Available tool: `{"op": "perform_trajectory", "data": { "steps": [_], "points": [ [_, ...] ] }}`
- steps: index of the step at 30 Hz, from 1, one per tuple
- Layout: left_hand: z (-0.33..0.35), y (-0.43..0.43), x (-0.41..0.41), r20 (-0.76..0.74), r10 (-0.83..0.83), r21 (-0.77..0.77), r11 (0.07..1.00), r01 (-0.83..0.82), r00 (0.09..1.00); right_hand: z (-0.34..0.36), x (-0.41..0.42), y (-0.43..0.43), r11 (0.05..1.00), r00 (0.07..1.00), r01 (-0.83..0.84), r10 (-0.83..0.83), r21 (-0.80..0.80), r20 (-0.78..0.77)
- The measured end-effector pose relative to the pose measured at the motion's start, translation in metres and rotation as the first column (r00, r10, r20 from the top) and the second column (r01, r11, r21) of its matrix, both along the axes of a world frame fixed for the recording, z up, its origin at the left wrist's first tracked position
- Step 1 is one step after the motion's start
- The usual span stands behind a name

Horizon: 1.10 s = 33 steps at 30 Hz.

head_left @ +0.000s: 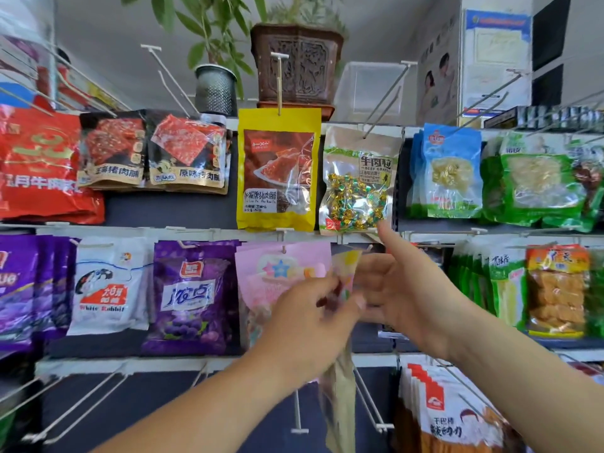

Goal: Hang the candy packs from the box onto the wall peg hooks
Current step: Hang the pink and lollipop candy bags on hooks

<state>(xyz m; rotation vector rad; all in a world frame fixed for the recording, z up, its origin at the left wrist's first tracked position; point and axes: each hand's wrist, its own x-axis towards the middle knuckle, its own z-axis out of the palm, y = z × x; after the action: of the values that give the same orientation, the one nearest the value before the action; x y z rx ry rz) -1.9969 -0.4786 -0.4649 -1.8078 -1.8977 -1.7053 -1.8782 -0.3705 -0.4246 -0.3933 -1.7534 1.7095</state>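
Note:
A blurred candy pack [343,322] with a pink and yellow top is seen edge-on in front of the middle row of the wall rack. My left hand [307,315] pinches its upper edge. To its right my right hand [402,286] is spread, thumb raised and fingers reaching toward the pack's top. A pink candy pack [277,269] hangs on a peg just behind my left hand. The peg hook [372,238] to its right carries nothing that I can see. The box is out of view.
Packs fill the rack: purple grape candy [191,295], White Rabbit [109,286], a yellow jerky pack [277,171], a beef grain pack [358,181], green packs [536,178] at right. Bare peg hooks [299,413] jut out below. A plant pot [295,63] stands on top.

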Motion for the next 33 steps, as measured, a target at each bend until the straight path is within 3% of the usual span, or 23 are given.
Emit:
{"op": "perform_trajectory", "data": {
  "steps": [6, 11, 17, 22, 33],
  "points": [
    [0.001, -0.013, -0.017, 0.315, -0.014, -0.022, 1.000, 0.022, 0.949, -0.023, -0.001, 0.027, 0.920, 0.936, 0.353, -0.350, 0.174, -0.045],
    [0.000, -0.004, -0.020, 0.421, -0.023, 0.009, 1.000, 0.021, 0.907, -0.024, 0.000, 0.041, 0.983, 0.984, 0.164, -0.168, -0.087, -0.050],
    [0.008, 0.012, -0.038, 0.350, 0.159, -0.027, 0.987, -0.160, 0.923, 0.001, -0.002, 0.056, 0.948, 0.937, 0.292, -0.310, -0.126, -0.161],
    [0.006, 0.022, -0.058, 0.232, 0.211, -0.041, 0.977, -0.207, 0.949, 0.009, -0.016, 0.076, 0.915, 0.902, 0.395, -0.402, -0.079, -0.155],
    [0.004, 0.027, -0.090, 0.124, 0.282, -0.006, 0.959, -0.283, 0.951, 0.000, -0.035, 0.092, 0.918, 0.907, 0.396, -0.395, -0.021, -0.147]
  ]
}}
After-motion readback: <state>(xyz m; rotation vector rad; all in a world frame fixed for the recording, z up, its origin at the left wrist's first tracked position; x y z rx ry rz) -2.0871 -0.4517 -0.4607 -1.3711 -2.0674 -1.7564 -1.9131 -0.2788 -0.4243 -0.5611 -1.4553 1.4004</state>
